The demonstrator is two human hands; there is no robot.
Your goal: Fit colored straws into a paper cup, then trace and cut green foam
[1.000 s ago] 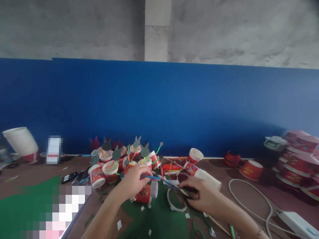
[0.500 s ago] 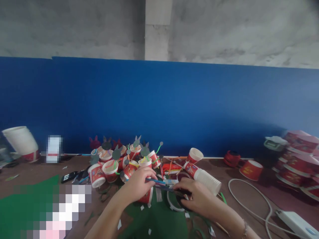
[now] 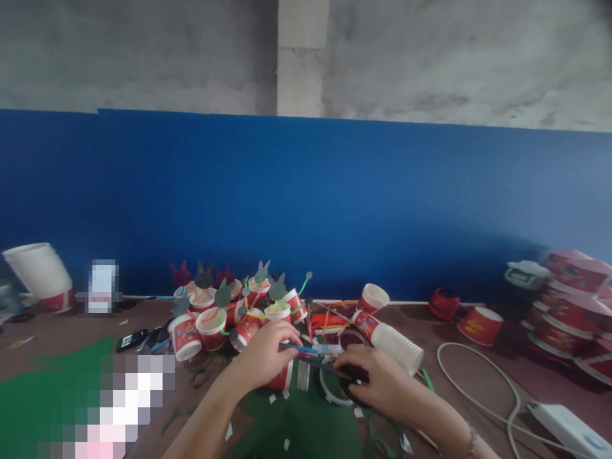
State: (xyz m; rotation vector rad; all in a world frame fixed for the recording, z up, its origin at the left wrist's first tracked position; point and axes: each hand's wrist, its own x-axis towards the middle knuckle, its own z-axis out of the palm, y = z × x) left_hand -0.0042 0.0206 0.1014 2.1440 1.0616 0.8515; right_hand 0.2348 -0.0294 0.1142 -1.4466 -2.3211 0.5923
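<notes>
My left hand [image 3: 270,350] is closed at the middle, its fingertips on a slim blue stick-like thing [image 3: 303,349]. Beneath it a red paper cup [image 3: 282,377] lies partly hidden by the hand. My right hand [image 3: 375,376] curls its fingers around a dark thing, mostly covered and too blurred to name. Between the hands runs a thin dark strip, and a pale tube-like thing [image 3: 329,349] lies beyond it. Beside the right fingers is a white ring [image 3: 333,394]. Small white scraps [image 3: 287,444] are scattered over a green sheet [image 3: 306,424].
Behind my left hand crowd several decorated paper cups [image 3: 210,328]. A stack of nested cups [image 3: 394,344] lies behind the right hand. At right are an upturned red cup [image 3: 480,325], a looped white cable [image 3: 514,382], a white power strip [image 3: 567,427] and stacked red tubs [image 3: 574,306].
Both hands stay almost in place. The view has shifted very slightly, and the right fingers have moved only a little.
</notes>
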